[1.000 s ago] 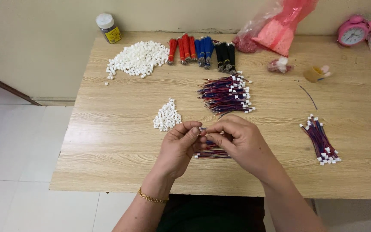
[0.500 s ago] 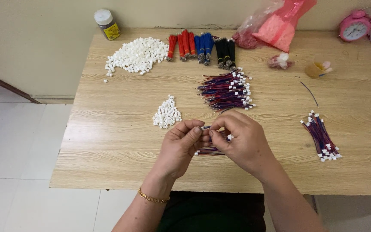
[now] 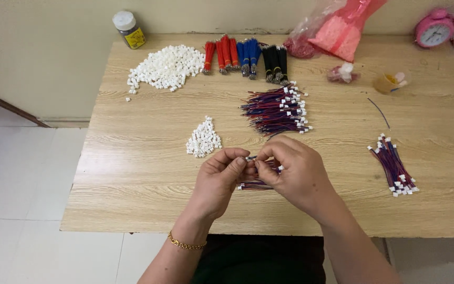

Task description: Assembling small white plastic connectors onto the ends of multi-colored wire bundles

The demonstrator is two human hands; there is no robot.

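- The left hand (image 3: pixel 220 179) and right hand (image 3: pixel 295 173) meet above the table (image 3: pixel 132 173), near its front edge.
- The fingers (image 3: pixel 237 164) of both hands are closed, pinching one thin wire lead (image 3: pixel 251 158) between them.
- A small wire bundle (image 3: pixel 253 185) lies just beneath the hands.
- A small connector pile (image 3: pixel 203 139) sits near the left hand.

red-blue wire bundle (image 3: pixel 256 184), white connectors, pinched between fingertips
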